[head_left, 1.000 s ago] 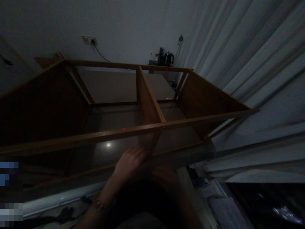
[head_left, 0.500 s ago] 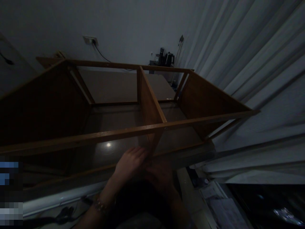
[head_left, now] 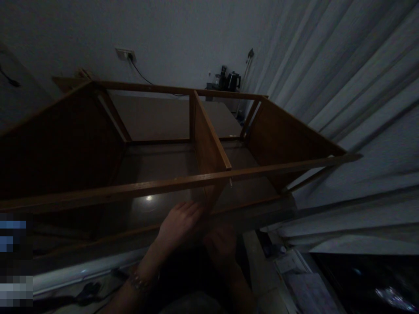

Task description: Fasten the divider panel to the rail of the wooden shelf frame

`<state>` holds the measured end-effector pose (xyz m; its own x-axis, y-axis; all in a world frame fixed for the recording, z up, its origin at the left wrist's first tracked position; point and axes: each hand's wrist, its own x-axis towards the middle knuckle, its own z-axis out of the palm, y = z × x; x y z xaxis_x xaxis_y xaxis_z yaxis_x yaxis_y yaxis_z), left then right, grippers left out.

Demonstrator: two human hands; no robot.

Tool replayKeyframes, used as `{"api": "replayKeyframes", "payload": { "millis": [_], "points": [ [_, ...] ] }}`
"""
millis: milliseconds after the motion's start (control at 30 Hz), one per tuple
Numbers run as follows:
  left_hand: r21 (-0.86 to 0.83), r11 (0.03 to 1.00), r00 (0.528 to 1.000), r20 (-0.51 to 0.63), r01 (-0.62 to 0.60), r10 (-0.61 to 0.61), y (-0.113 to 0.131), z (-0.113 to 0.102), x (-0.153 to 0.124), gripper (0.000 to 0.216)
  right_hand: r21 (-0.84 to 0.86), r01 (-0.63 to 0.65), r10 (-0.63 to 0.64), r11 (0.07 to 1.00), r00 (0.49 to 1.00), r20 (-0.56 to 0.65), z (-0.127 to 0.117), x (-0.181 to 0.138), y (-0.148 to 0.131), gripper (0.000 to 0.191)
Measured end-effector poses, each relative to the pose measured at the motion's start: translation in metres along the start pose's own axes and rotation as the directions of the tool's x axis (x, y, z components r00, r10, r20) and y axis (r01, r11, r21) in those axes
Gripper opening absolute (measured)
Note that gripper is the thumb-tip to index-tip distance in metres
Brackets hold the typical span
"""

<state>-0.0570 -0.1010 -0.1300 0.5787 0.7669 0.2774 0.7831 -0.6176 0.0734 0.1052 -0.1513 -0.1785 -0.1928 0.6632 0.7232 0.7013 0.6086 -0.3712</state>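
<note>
A brown wooden cabinet frame (head_left: 170, 178) with a middle divider panel (head_left: 209, 144) stands before me in dim light. My left hand (head_left: 180, 223) is closed at the lower part of its front middle upright (head_left: 214, 197), fingers curled against the wood. Just right of it and lower, my right hand (head_left: 222, 244) is closed like a fist, close to the upright's bottom end. Deep shadow hides whatever its fingers may hold. A small pin or screw (head_left: 231, 182) pokes out below the front rail, beside the divider.
A pale curtain (head_left: 347, 100) hangs along the right. At the back stand a dark kettle (head_left: 233, 81) and a wall socket (head_left: 125, 54) with a plugged-in cable. Papers (head_left: 309, 290) lie at lower right, and dark cables (head_left: 88, 292) at lower left.
My right hand has drawn slightly down and away from the upright. The front rail's right end sits a little farther right, and the pin below it shows more. My left hand stays in place.
</note>
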Motion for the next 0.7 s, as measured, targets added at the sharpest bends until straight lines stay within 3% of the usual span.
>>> {"api": "replayKeyframes", "payload": {
  "millis": [700],
  "points": [
    [-0.026, 1.0, 1.0, 0.001, 0.004, -0.004, -0.0008, 0.003, 0.0001, 0.013, 0.0, 0.009, -0.009, 1.0, 1.0, -0.005, -0.0005, 0.0026, -0.0005, 0.032]
  ]
}}
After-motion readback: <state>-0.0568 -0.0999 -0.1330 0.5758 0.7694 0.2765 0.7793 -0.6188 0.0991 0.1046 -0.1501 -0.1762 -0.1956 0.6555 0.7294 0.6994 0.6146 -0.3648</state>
